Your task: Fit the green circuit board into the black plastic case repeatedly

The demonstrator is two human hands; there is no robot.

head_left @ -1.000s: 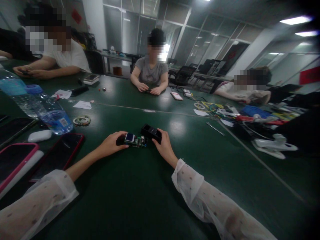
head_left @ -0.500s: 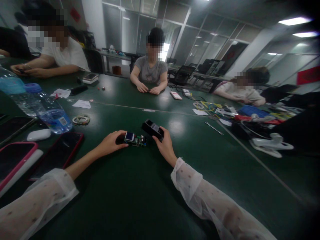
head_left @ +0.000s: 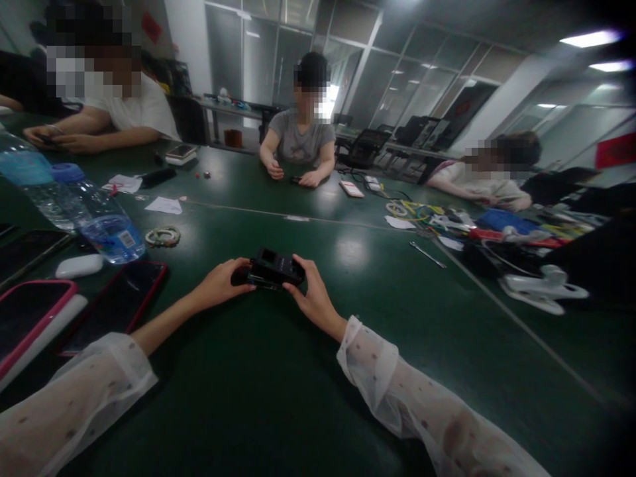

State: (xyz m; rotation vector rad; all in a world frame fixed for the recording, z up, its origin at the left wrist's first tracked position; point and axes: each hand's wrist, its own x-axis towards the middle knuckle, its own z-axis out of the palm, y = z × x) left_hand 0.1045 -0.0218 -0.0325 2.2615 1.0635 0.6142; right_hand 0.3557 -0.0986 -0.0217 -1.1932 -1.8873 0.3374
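Observation:
My left hand [head_left: 226,281] is closed on the left end of a small circuit board [head_left: 265,285], held just above the green table [head_left: 223,384]. Over the board lies a black plastic casing [head_left: 275,265] with a square window, which my right hand [head_left: 313,291] grips at its right end between thumb and fingers. The casing hides most of the board; only a thin strip shows along the near edge. Whether the two parts are seated together I cannot tell.
At left stand water bottles [head_left: 109,228], with a red-edged phone [head_left: 116,308], a white case [head_left: 79,265] and a beaded bracelet [head_left: 163,236] close by. A wrench [head_left: 427,254] and tangled cables [head_left: 417,213] lie to the right. Three people sit around the table.
My right hand has brought the black casing left and down over the circuit board, covering its screen. My left hand has stayed nearly still. The person opposite has raised one hand slightly.

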